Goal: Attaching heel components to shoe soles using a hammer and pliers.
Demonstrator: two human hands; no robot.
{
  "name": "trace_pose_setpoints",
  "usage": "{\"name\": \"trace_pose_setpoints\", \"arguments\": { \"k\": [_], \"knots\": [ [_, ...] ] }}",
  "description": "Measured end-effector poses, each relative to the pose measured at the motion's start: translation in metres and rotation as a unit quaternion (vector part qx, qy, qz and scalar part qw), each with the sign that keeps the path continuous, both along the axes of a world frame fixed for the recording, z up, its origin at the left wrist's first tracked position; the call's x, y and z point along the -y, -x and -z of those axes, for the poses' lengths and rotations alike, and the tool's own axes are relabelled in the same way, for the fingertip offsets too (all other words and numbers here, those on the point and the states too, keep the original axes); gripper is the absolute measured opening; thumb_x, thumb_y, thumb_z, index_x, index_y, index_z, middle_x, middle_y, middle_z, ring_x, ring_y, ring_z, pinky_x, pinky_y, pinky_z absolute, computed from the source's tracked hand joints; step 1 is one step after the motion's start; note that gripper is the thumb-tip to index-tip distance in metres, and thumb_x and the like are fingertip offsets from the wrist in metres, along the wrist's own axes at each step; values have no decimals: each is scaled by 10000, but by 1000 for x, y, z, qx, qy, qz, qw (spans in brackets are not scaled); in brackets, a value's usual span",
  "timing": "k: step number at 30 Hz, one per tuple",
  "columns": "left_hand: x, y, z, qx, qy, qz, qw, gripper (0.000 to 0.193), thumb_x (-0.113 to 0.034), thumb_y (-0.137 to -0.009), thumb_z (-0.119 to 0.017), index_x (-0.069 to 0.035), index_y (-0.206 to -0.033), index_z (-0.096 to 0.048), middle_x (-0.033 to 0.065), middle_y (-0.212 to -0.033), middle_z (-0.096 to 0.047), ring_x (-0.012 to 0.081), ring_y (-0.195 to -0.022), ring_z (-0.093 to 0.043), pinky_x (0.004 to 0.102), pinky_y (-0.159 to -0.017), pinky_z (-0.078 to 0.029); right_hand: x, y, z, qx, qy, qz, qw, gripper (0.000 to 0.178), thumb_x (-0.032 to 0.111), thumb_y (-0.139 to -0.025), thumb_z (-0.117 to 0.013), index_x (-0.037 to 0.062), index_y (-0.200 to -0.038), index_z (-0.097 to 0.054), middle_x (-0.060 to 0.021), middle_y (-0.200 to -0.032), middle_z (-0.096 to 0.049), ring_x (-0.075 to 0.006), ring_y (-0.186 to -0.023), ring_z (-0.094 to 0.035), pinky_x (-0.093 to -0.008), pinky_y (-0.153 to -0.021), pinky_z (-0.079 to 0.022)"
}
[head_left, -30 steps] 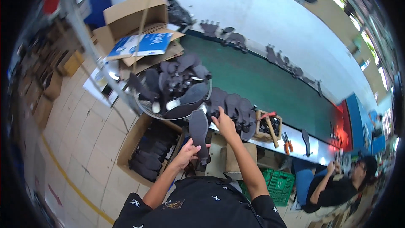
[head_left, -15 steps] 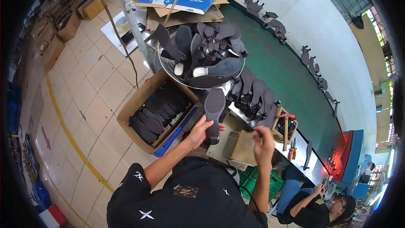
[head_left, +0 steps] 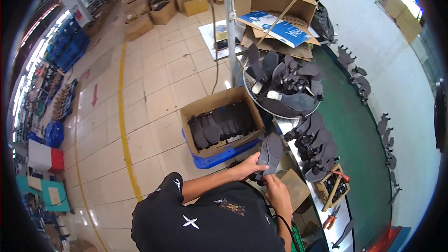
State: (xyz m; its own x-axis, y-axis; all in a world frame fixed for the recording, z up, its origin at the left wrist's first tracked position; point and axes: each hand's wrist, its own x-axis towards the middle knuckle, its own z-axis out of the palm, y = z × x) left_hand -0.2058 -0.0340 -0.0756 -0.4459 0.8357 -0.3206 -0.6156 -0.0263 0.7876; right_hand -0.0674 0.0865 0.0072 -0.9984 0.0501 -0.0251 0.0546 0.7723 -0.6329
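Observation:
A dark grey shoe sole (head_left: 271, 150) stands tilted in front of my chest, its broad end up. My left hand (head_left: 247, 167) is closed round its narrower lower part, the thumb lying across it. At that lower end my right hand (head_left: 277, 190) is closed, its fingertips against a small dark piece (head_left: 259, 180) that is mostly hidden. Just beyond, a cardboard box (head_left: 186, 114) on a blue crate (head_left: 203, 162) holds rows of dark soles. A round wire basket (head_left: 249, 94) at the right is heaped with soles and heel pieces.
Several soles (head_left: 322, 147) lie along the metal-edged bench beside the green surface (head_left: 359, 149). A wooden box (head_left: 343, 196) of small dark parts, a hammer (head_left: 332, 191) and orange-handled pliers (head_left: 332, 218) are at the right. A metal post (head_left: 231, 28) rises near the basket.
My right hand, apart from the sole with a small dark piece, has come to the sole's lower end. The view has swung left; the co-worker at the right is out of sight.

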Motion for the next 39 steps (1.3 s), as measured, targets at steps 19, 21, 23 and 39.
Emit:
{"name": "trace_pose_setpoints", "arguments": {
  "k": [19,21,23,39],
  "knots": [
    [176,39,-32,-79,180,502,842,540,-73,-825,-705,-28,-1330,-520,90,-1199,-646,154,-1138,-572,336,-963,-476,62,39,79,264,411,-255,835,346,275,-919,-704,-19,-1087,-636,-19,-894,-657,-85,-795,-579,-269,-704,-488],
    [197,63,-23,-116,142,455,871,500,-126,-882,-676,-30,-1343,-510,89,-1226,-638,151,-1141,-575,320,-973,-468,86,39,87,281,483,-172,811,232,186,-922,-705,12,-1067,-655,46,-890,-641,-42,-775,-568,-220,-675,-466],
    [225,90,-15,-148,105,414,892,466,-180,-939,-648,-32,-1356,-500,87,-1253,-630,148,-1143,-578,304,-983,-460,107,41,89,271,489,-122,820,222,181,-921,-706,8,-1051,-658,43,-887,-643,-44,-778,-568,-220,-678,-467],
    [603,32,287,-5,564,-9,826,302,-313,-845,-600,-49,-974,-668,147,-923,-684,290,-809,-658,476,-687,-531,116,181,187,161,485,253,822,270,201,-930,-693,-24,-1070,-648,-31,-952,-677,-110,-813,-612,-263,-769,-490]
  ]
}}
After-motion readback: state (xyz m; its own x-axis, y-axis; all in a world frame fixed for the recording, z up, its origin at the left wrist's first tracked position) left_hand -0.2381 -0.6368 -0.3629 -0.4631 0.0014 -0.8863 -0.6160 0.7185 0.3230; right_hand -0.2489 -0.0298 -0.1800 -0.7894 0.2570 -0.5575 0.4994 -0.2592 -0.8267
